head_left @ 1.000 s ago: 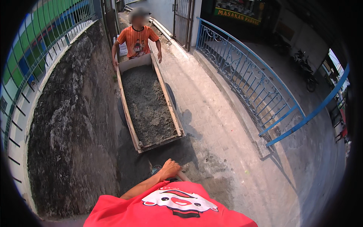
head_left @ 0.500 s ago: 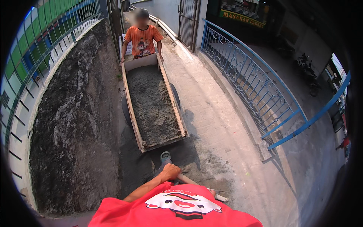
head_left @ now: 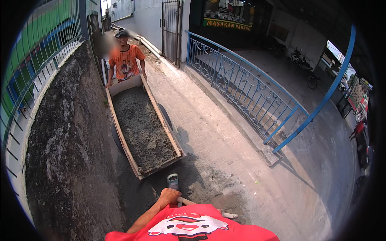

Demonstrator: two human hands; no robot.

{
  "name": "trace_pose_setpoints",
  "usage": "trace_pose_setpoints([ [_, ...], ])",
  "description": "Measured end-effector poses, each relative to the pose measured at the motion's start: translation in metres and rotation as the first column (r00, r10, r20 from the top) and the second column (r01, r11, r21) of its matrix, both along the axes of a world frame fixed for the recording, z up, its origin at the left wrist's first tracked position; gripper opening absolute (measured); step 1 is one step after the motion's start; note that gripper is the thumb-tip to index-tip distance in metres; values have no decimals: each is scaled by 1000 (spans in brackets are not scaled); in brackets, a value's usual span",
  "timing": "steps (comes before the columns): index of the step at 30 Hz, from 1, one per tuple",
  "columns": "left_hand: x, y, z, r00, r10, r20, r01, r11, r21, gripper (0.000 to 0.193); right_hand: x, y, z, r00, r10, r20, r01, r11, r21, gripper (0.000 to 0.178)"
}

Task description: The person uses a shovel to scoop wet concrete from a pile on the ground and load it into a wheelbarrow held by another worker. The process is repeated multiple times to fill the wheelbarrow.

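My left hand (head_left: 169, 196) is closed around a wooden pole-like handle (head_left: 187, 201). The handle slants down to the right behind my red shirt, and its pale end (head_left: 229, 215) shows past the cloth. What tool it belongs to is hidden. My right hand is out of sight behind the shirt. Just ahead of my sandalled foot (head_left: 173, 179) stands a two-wheeled cart (head_left: 161, 116) with wooden sides, filled with grey wet mortar (head_left: 140, 124). A person in an orange shirt (head_left: 126, 62) holds the cart's far end with both hands.
A rough dark wall (head_left: 72, 140) topped by a metal fence runs along the left. On the right, a blue railing (head_left: 241, 80) stands on a raised kerb beside the paved alley (head_left: 217, 132). White pipes (head_left: 157, 56) lie at the back; motorbikes (head_left: 301, 60) stand beyond the railing.
The view has turned to the right, so the cart and person sit further left in it. My left hand keeps its hold on the handle; my right stays mostly hidden.
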State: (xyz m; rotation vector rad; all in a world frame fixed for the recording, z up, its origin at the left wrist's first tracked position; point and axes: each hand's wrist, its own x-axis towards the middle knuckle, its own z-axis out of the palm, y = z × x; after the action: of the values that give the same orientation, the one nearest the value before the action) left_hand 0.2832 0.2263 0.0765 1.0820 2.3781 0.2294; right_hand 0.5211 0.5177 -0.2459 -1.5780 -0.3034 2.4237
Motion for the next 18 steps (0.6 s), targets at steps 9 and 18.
trace_pose_setpoints([
  [9,8,20,27,992,-85,-98,87,996,11,17,13,-23,-11,987,116,113,-133,978,163,14],
  [18,5,35,40,975,-211,-62,201,969,-141,26,14,-64,-2,766,396,506,-629,624,464,17],
])
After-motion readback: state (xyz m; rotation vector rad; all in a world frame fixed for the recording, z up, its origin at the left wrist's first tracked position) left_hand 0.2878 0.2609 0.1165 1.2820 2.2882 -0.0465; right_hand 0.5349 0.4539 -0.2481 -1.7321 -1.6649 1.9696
